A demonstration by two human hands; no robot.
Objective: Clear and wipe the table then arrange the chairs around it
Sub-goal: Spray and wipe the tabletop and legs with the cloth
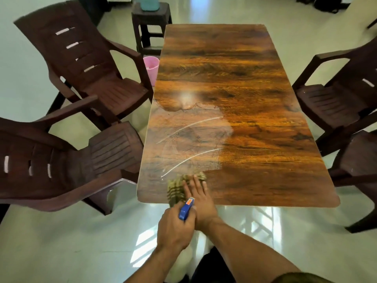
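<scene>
Desk (pixel 255 99): wood-grain top, bearing nothing but the cloth (pixel 176 187); clearing judged done, wiping in hand. Cloth: olive, bunched, at the near edge left of centre, under the right grip (pixel 201 198), whose fingers lie flat and spread on it, pressing rather than clasping, as suits a sweeping stroke. Left grip (pixel 174 229): curled round a blue sprayer (pixel 185 209), held just off the near edge, apparently ready for another spray; the bottle below the head is hidden. Wet patch (pixel 189 139): streaked film over the near-left part of the top; the far end and right side look dry, so most wiping is left. Near-left chair (pixel 61 164), far-left chair (pixel 87 64), far-right chair (pixel 336 94), near-right chair (pixel 359 160): all set back and angled off the desk, likely for access; arranging not yet begun. Pink bin (pixel 151 66): on the floor beside the left edge. Stool (pixel 151 19): beyond the far end.
</scene>
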